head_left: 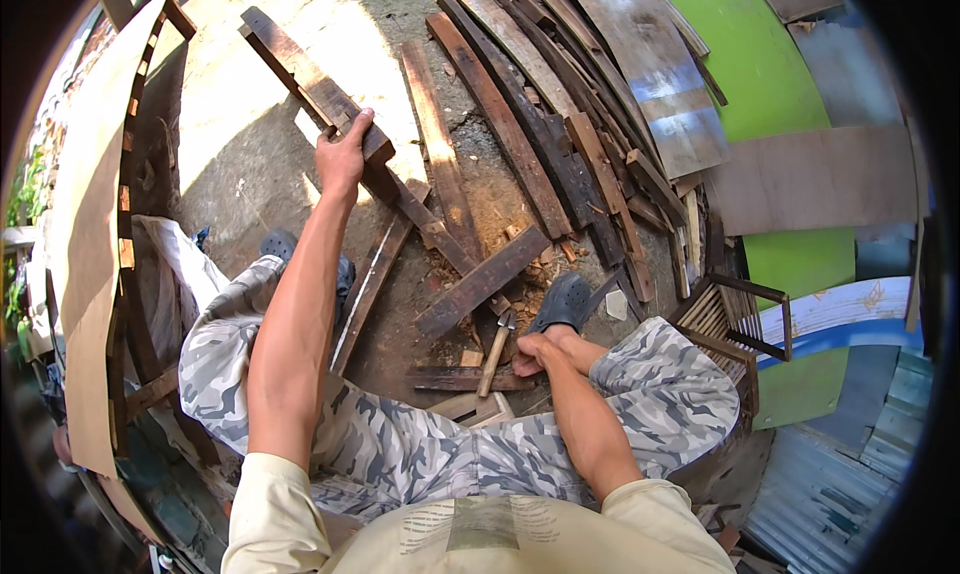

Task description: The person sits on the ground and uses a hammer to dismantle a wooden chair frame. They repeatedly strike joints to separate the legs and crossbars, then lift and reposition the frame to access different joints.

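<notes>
My left hand point(342, 162) grips a thick, dark wooden beam point(300, 69) near its lower end, thumb over the top and the other fingers mostly hidden beneath. The beam slants away to the upper left, above a long notched timber point(425, 224). My right hand point(538, 356) is low beside my right ankle, its fingers curled together; whatever they hold, if anything, is hidden. Left of it lies a tool with a pale wooden handle and a metal end point(491, 362). A short dark plank point(482, 282) crosses the notched timber just beyond the tool.
Long boards point(505, 124) lie stacked at the right, with a slatted wooden frame point(740, 319) nearer me. Sawdust and chips point(510, 229) litter the concrete. A tall wooden panel point(90, 244) stands at the left. My blue clog point(564, 301) is close to the short plank.
</notes>
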Motion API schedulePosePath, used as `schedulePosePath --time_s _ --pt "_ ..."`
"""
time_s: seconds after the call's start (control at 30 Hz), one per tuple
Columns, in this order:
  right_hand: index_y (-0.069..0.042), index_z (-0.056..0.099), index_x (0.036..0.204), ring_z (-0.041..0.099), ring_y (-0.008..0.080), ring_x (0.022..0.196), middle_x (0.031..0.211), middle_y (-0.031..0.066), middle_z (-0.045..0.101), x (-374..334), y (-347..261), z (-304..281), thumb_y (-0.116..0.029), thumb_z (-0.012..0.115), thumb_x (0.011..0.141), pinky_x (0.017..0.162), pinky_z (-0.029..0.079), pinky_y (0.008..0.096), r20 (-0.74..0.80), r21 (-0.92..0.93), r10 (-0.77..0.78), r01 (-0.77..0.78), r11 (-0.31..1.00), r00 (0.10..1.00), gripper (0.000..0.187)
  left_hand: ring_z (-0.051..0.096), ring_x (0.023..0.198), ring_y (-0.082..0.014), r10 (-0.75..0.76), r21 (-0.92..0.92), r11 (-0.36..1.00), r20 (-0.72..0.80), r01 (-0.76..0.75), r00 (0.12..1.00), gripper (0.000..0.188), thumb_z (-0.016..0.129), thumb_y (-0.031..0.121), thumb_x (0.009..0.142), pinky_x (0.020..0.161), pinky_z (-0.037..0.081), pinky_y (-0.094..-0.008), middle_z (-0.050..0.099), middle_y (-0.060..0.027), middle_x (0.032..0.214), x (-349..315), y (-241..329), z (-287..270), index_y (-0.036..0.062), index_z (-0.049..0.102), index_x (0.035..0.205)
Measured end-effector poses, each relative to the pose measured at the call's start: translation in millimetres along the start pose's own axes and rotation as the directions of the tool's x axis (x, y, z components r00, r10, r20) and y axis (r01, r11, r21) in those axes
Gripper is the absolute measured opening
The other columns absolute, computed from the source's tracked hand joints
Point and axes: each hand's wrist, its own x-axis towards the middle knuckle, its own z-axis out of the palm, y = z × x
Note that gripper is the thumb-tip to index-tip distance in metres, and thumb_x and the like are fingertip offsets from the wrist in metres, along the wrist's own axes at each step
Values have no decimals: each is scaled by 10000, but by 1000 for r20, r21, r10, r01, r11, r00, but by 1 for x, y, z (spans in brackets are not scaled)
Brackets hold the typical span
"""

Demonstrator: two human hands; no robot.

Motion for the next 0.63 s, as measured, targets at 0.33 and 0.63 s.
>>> schedulePosePath --time_s 0.33,0.63 --pt "6 619 1155 719 256 845 1012 206 706 -16 23 87 -330 639 923 795 567 397 -275 -210 -516 473 856 812 408 634 1075 -287 -2 0 1000 -67 1 998 975 835 527 734 938 498 -362 617 -244 1202 -6 -2 -11 -131 441 1336" --pt "12 558 1301 707 348 1014 1124 314 677 -93 20 16 -495 599 910 947 500 548 -652 -386 -569 426 818 502 641 608 1144 -318 -14 16 1000 -5 14 1000 1108 815 559 734 985 482 -379 559 -316 1261 -14 7 -19 -186 339 1400"
